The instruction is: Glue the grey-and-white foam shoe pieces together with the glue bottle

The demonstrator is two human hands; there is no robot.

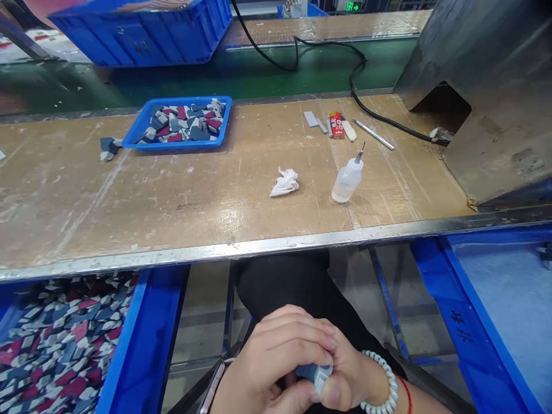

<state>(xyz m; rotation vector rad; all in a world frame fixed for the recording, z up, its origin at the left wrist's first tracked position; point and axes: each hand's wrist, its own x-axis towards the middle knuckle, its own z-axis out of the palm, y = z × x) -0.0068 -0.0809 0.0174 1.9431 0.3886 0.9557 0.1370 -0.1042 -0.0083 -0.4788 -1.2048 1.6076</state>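
Over my lap, in front of the table edge, both my hands are closed together around a small grey-blue and white piece (318, 372). My left hand (276, 356) wraps over it from the left with fingers bent. From the right, my right hand (347, 374) grips the same piece, its thumb against the pale end. Much of the piece is hidden by my fingers. Similar grey-blue, white and dark red pieces fill a small blue tray (176, 146) on the table and a large blue bin (125, 345) at the lower left.
On the table (207, 201) stand a squeeze bottle with a needle tip (347, 181) and a crumpled white tissue (285, 183). Behind are a red lighter (336, 125), a metal pen-like tool (374, 135) and a black cable (388, 118). A metal housing (509, 115) stands right; a blue bin (461, 310) sits below.
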